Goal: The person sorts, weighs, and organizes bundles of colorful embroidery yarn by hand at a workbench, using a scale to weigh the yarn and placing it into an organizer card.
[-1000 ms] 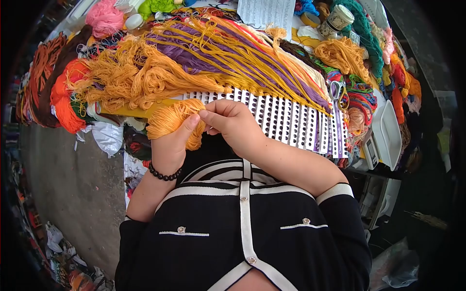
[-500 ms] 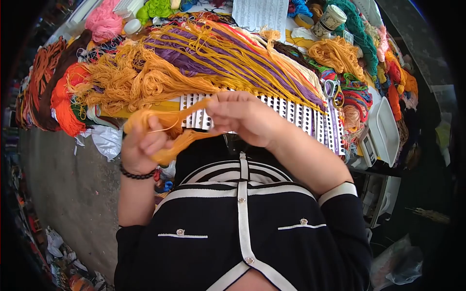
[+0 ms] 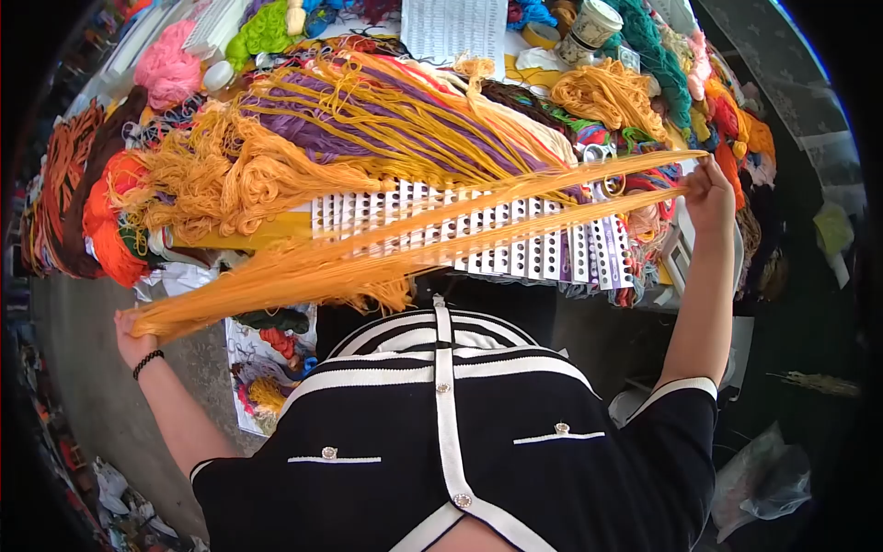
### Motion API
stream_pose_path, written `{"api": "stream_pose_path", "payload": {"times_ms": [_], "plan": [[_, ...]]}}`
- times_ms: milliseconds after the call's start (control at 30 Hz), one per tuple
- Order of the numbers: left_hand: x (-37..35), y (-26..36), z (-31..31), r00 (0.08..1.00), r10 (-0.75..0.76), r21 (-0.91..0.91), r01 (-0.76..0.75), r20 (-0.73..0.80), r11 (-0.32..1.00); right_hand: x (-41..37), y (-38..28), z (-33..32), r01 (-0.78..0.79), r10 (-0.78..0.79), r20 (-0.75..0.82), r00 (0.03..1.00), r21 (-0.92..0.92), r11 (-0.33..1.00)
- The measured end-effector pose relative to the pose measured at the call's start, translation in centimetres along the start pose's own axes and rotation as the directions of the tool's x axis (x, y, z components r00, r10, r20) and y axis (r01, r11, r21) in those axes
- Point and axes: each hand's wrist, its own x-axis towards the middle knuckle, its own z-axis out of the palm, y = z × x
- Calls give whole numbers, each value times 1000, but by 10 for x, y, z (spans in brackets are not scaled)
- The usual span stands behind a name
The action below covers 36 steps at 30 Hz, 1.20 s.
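A: Condition of the grip?
B: Left hand (image 3: 135,340), nearest, closed around one end of the orange skein (image 3: 368,259). Right hand (image 3: 710,195) pinched on the opposite end, fingers together.
A: Position of the skein?
B: Stretched slantwise between both hands, separating into two bands towards the right, passing in front of the punched cards (image 3: 524,256).
A: Beyond the cards?
B: Mustard and purple threads (image 3: 368,115) fanned across the table, scissors (image 3: 596,153) partly hidden at right. Farthest, a printed sheet (image 3: 451,32) near a patterned cup (image 3: 591,29).
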Motion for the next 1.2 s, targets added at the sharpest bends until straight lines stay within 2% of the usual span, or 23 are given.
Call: {"api": "stream_pose_path", "payload": {"times_ms": [33,100,133,167,200,233,267,300,367,433,500,567,600,633,667,700,767,800,967,1033,1067,1133,1200], "plan": [[5,4,-6,991,79,54,-73,-109,996,8,-6,-16,4,-4,-10,1000,-1,1000],[15,19,-28,990,87,43,-82,-114,996,21,-19,-47,81,-103,-224,969,-105,991],[21,29,-39,964,190,126,-168,-184,978,28,-29,-64,102,-148,-279,949,-175,979],[23,32,-46,925,294,215,-244,-242,946,33,-40,-82,159,-213,-248,945,-221,962],[18,23,-43,930,281,216,-231,-238,949,29,-50,-81,190,-286,-301,910,-310,932],[10,13,-41,873,363,279,-278,-327,919,25,-64,-78,211,-360,-345,867,-399,892],[4,5,-39,800,443,346,-315,-404,884,15,-75,-68,253,-384,-273,882,-412,875],[6,3,-53,808,432,344,-304,-400,888,5,-87,-54,258,-359,-217,908,-383,887],[18,-11,-103,957,170,328,-86,-235,941,-6,-105,-33,343,-409,-159,899,-325,881],[20,-47,-118,796,119,339,112,-593,934,-11,-142,-26,447,-505,-110,856,-331,831],[14,-76,-141,810,-146,323,382,-568,866,-18,-191,-15,539,-623,-145,769,-377,753],[3,-105,-159,801,-154,347,412,-579,842,-2,-268,-45,609,-688,-116,716,-376,698],[-4,-122,-160,793,-138,372,422,-594,826,13,-313,-67,690,-703,51,709,-257,677],[-30,-151,-120,774,-146,406,471,-616,783,21,-349,-81,742,-712,215,668,-123,659],[-37,-156,-112,804,-229,419,502,-549,756,10,-366,-68,747,-718,210,664,-135,651],[-44,-161,-105,821,-313,434,531,-478,728,-4,-373,-42,679,-678,52,733,-105,726],[-59,-189,-68,805,-243,387,495,-541,778,-26,-376,15,544,-526,-252,812,3,839],[-61,-199,-55,778,-160,346,440,-608,829,-33,-376,32,598,-569,-304,764,6,801],[-58,-213,-39,741,-184,251,433,-646,866,-35,-383,26,668,-669,-182,720,-77,740],[-61,-215,-36,755,-149,296,420,-638,858,-35,-349,18,714,-769,-185,612,-289,638],[-74,-225,-15,767,-152,336,438,-623,834,-29,-335,-1,703,-767,-152,624,-320,635],[-64,-218,-34,797,-185,356,447,-576,821,-10,-304,-43,691,-761,-121,638,-348,634],[-56,-211,-40,825,-211,381,449,-524,808,7,-268,-88,599,-686,-123,717,-395,697]]}}
